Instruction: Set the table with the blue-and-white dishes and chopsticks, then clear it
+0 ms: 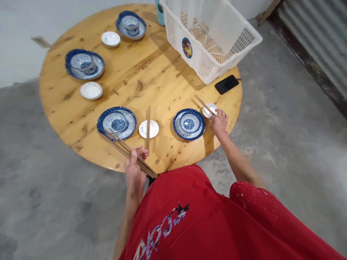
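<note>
Here, the relation that counts is between the right hand (219,123) and the dish by it (207,113), with twelve taken as straight ahead of the wearer. That dish sits just beside the hand at eleven. The right hand pinches a pair of chopsticks (204,104) over the dish, their long axis running from between ten and eleven to between four and five; whether they rest on the rim cannot be told. The plate (176,124) lies at nine from this hand, close by.

The left hand (135,171), well apart at eight from the right, grips a bundle (148,169) angled much the same way, its far ends fanned over the table edge. The right is clearly the nearer hand to the dish. Between twelve and one from the left hand, the other pair (148,126) lies across the middle dish (154,129), pointing twelve to six.
</note>
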